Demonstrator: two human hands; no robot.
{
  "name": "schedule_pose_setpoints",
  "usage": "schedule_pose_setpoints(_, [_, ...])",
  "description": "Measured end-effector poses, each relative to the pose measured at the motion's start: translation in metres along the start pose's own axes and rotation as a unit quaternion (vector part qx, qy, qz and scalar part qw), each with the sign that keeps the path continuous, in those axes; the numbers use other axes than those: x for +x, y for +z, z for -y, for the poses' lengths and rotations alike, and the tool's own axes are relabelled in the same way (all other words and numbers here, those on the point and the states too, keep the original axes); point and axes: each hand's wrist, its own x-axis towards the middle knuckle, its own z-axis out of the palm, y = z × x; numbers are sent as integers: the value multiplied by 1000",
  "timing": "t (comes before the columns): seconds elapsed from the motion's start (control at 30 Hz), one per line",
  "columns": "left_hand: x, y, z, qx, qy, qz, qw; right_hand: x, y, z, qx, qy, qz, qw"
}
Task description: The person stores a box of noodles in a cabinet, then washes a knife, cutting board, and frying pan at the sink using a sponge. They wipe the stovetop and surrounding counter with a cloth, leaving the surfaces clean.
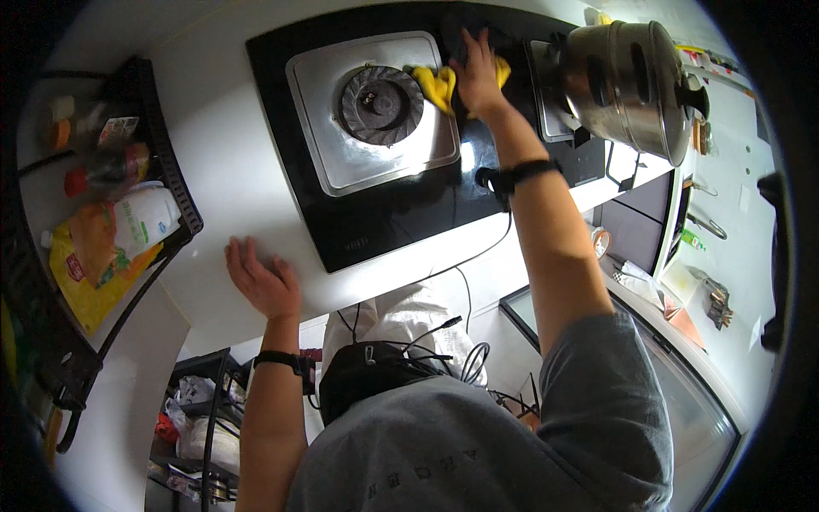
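My right hand point(478, 77) presses a yellow cloth point(438, 88) onto the black glass cooktop point(397, 221), towards its back edge and between the two burner areas. The cloth spreads out on both sides of the hand, its left end lying on the rim of the square metal drip plate point(313, 128). On that plate sits a round dark burner point(382, 105) without a pot support over it. My left hand point(265, 281) rests on the white countertop point(211, 160), left of the cooktop's front corner, and holds nothing.
A large lidded steel steamer pot point(624, 89) stands over the right burner area. At the left, a black rack point(167, 147) holds bottles and food bags. A thin black cable point(489, 248) runs past the counter's front edge. Below left is a shelf with bags point(208, 441).
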Motion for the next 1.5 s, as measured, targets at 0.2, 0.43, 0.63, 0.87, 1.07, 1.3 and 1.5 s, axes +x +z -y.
schedule_pose_setpoints(0.2, [4, -4, -6, 17, -30, 21, 999, -106, -3, 83, 14, 189, -35, 981])
schedule_pose_setpoints(0.43, [6, -3, -12, 11, -11, -3, 1000, -186, -32, 186, 64, 179, -71, 979])
schedule_pose_setpoints(0.63, [4, 0, -11, 25, -6, -13, 1000, -158, -91, 113, 54, 129, -155, 978])
schedule_pose_setpoints(0.87, [3, 4, -8, 31, 1, -15, 999, -132, -38, 99, -79, 142, 13, 987])
schedule_pose_setpoints(1.07, [3, 4, -7, 28, -8, -10, 1000, -179, -28, 178, 22, 156, -23, 987])
schedule_pose_setpoints(1.3, [3, 3, -7, -2, -12, -15, 1000, -231, -25, 259, 125, 17, 218, 968])
schedule_pose_setpoints(1.5, [3, 3, -4, -15, -11, -19, 1000, -164, 20, 269, 234, -215, 190, 929])
